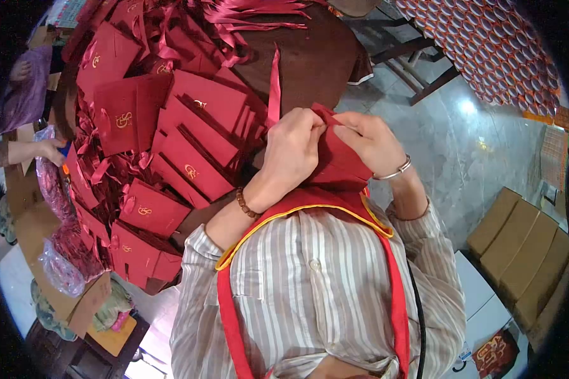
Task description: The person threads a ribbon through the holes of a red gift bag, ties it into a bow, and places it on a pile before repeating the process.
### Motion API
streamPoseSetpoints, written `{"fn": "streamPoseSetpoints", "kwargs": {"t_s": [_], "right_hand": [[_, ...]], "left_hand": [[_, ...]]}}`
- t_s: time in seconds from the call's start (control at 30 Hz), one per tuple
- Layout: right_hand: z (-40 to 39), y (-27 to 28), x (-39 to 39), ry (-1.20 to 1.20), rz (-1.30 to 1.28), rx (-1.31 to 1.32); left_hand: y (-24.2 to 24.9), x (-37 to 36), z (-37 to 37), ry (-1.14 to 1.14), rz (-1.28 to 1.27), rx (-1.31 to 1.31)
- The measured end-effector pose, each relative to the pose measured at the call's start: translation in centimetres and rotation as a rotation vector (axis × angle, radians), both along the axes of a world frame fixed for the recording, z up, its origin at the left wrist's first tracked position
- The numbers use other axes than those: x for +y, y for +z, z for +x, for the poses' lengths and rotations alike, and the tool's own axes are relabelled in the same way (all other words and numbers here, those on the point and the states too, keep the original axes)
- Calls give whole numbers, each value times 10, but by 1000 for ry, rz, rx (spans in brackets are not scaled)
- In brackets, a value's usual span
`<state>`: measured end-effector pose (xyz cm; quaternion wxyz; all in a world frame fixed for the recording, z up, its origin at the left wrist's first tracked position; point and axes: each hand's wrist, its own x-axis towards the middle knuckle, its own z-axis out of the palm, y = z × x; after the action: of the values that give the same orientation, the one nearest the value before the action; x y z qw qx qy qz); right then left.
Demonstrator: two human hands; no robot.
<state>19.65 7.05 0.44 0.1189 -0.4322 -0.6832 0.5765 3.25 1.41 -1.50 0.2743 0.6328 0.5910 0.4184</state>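
Note:
A dark red paper gift bag is held up close to my chest, above the red apron with yellow trim. My left hand, with a beaded bracelet on its wrist, pinches the bag's upper edge. My right hand, wearing a metal bangle, grips the same edge from the other side, thumb and fingers closed. What the fingertips do at the edge is partly hidden. A red ribbon stands up just beside my left hand.
Piled red bags with gold emblems cover the left of the brown-covered table; loose ribbons lie at its back. Another person's hand is at the left. Cardboard boxes stand at right, beyond a wooden stool.

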Motion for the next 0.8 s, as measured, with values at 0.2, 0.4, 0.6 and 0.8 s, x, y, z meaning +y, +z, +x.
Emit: {"fn": "streamPoseSetpoints", "kwargs": {"t_s": [0.2,0.4,0.6,0.8], "right_hand": [[0,-11,-1,-29,63,49],[1,-5,5,11,30,-48],[8,-16,5,-36,-41,88],[8,-11,5,-36,-111,70]], "left_hand": [[-3,-2,1,9,66,90],[0,-4,-3,5,2,-8],[3,-4,-8,6,-54,-6],[-2,-4,-12,-24,19,29]]}}
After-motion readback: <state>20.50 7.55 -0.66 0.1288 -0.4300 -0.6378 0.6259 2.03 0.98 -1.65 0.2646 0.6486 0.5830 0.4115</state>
